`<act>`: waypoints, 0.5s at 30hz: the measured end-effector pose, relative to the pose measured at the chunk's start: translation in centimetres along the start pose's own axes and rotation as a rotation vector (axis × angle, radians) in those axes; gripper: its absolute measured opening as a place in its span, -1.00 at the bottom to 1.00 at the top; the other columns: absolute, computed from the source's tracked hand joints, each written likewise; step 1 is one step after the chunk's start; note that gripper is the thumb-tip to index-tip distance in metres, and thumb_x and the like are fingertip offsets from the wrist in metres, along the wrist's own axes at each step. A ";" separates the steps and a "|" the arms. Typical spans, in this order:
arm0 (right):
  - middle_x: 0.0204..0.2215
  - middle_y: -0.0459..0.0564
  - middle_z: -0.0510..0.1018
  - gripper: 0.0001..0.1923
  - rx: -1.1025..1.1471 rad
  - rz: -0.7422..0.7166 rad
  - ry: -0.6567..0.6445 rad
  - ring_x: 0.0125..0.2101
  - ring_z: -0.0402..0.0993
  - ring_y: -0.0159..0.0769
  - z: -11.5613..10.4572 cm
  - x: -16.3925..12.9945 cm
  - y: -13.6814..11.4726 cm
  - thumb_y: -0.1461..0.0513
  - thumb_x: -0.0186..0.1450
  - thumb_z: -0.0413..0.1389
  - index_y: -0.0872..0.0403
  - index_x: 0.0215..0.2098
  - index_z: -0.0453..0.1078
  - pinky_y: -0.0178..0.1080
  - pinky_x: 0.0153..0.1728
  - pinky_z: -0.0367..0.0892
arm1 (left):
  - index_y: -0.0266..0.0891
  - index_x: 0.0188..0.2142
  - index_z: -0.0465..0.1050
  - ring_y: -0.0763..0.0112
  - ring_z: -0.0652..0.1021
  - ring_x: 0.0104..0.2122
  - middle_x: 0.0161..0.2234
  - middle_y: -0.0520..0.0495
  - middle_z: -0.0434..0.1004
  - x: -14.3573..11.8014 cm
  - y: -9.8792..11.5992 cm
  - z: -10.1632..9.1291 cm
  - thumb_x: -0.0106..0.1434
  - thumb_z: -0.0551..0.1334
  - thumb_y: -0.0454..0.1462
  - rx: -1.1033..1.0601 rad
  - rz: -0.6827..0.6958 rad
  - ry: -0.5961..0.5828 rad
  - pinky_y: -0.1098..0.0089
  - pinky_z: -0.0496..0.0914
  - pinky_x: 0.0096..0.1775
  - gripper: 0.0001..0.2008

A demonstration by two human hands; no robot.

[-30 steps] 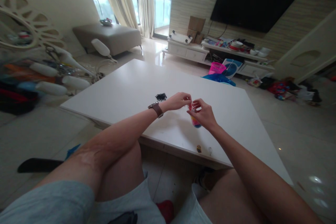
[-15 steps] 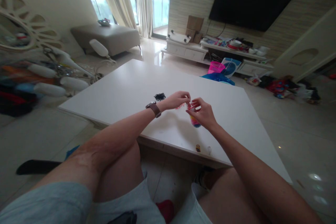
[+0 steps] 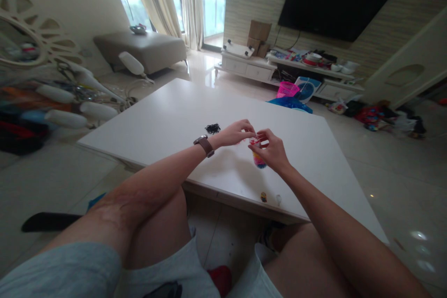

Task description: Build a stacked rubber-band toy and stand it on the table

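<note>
My right hand [image 3: 273, 150] grips a small clear bottle [image 3: 259, 162] from its right side, fingers round its upper part. The bottle stands slightly tilted over the table and shows yellow, pink and blue layers, with red bits near its mouth. Over that mouth, my left hand [image 3: 240, 131] is closed in a pinch; what its fingertips hold is too small to make out. Some thin red bands [image 3: 241, 142] lie under the left hand, partly hidden by it. To the left is a heap of small black bands [image 3: 213, 128].
Near the front edge of the white table [image 3: 181, 116] lie a small yellow figure [image 3: 263, 196] and a small clear piece [image 3: 278, 199]. Beyond the table are a pink basket [image 3: 287, 89] and a blue plastic bag [image 3: 288, 103] on the floor.
My left fingers have shifted slightly right, to the bottle's mouth. The bottle looks a little more upright, and more red shows near its top.
</note>
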State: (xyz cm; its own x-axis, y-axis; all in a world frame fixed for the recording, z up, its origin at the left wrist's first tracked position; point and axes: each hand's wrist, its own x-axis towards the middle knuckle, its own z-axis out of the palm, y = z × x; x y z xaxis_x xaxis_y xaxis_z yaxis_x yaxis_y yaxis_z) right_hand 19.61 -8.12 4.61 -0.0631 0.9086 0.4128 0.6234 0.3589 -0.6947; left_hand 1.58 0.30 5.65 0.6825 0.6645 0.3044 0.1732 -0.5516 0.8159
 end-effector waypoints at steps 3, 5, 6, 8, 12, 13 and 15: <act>-0.30 0.00 0.58 -0.61 0.002 -0.001 0.009 -0.32 0.57 -0.21 0.0 -0.1 0.0 0.09 0.11 0.32 0.04 -0.18 0.35 -0.20 -0.39 0.54 | -0.26 -0.36 0.60 0.35 0.48 -0.20 -0.22 -0.07 0.44 -0.1 0.2 -0.1 0.30 0.20 -0.13 0.055 0.015 -0.014 0.30 0.34 -0.03 -0.71; -0.29 -0.01 0.59 -0.61 0.005 -0.008 0.016 -0.33 0.57 -0.21 0.2 -0.1 -0.1 0.09 0.11 0.32 0.04 -0.17 0.35 -0.20 -0.39 0.54 | -0.28 -0.41 0.59 0.34 0.47 -0.18 -0.19 -0.11 0.45 -0.3 0.3 -0.1 0.33 0.16 -0.07 0.081 0.012 -0.068 0.30 0.33 0.00 -0.62; -0.30 -0.02 0.59 -0.61 0.007 -0.016 0.015 -0.33 0.57 -0.22 0.2 -0.2 -0.1 0.10 0.11 0.33 0.03 -0.17 0.35 -0.20 -0.38 0.54 | -0.28 -0.41 0.58 0.33 0.47 -0.17 -0.18 -0.12 0.46 -0.4 0.3 -0.1 0.35 0.13 -0.03 0.080 -0.001 -0.104 0.30 0.33 0.00 -0.58; -0.33 -0.06 0.58 -0.64 0.005 -0.041 0.005 -0.34 0.56 -0.23 0.5 -0.4 -0.2 0.13 0.12 0.32 0.02 -0.18 0.36 -0.21 -0.37 0.54 | -0.29 -0.35 0.58 0.30 0.47 -0.14 -0.15 -0.13 0.48 -0.6 0.4 0.0 0.36 0.10 0.03 0.058 -0.045 -0.172 0.30 0.32 0.01 -0.53; -0.32 -0.08 0.59 -0.63 -0.018 -0.096 -0.029 -0.35 0.55 -0.25 0.8 -1.1 -0.2 0.16 0.13 0.32 0.00 -0.14 0.34 -0.19 -0.33 0.53 | -0.25 -0.22 0.58 0.28 0.45 -0.09 -0.17 -0.11 0.51 -1.0 0.8 0.3 0.38 0.05 0.05 0.038 -0.050 -0.303 0.29 0.27 0.07 -0.51; -0.30 -0.07 0.59 -0.62 -0.027 -0.102 -0.032 -0.35 0.55 -0.25 0.9 -1.3 -0.1 0.17 0.13 0.32 -0.01 -0.13 0.34 -0.19 -0.32 0.53 | -0.23 -0.21 0.58 0.28 0.44 -0.07 -0.16 -0.09 0.51 -1.1 0.9 0.4 0.39 0.03 0.04 0.053 -0.032 -0.337 0.28 0.24 0.11 -0.52; -0.28 -0.07 0.59 -0.62 -0.049 -0.113 -0.034 -0.33 0.55 -0.24 0.9 -1.6 0.1 0.17 0.13 0.32 -0.01 -0.13 0.33 -0.17 -0.30 0.53 | -0.18 -0.19 0.58 0.28 0.42 -0.03 -0.13 -0.05 0.52 -1.1 1.0 0.7 0.39 0.02 0.01 0.094 -0.009 -0.390 0.27 0.17 0.16 -0.56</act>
State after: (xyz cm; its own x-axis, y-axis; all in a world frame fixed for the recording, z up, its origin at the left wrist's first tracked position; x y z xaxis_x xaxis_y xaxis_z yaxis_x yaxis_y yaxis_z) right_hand 19.05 -9.35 3.34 -0.1611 0.8698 0.4664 0.6483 0.4496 -0.6145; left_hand 1.49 -1.33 5.76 0.8958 0.4384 0.0735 0.2322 -0.6024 0.7637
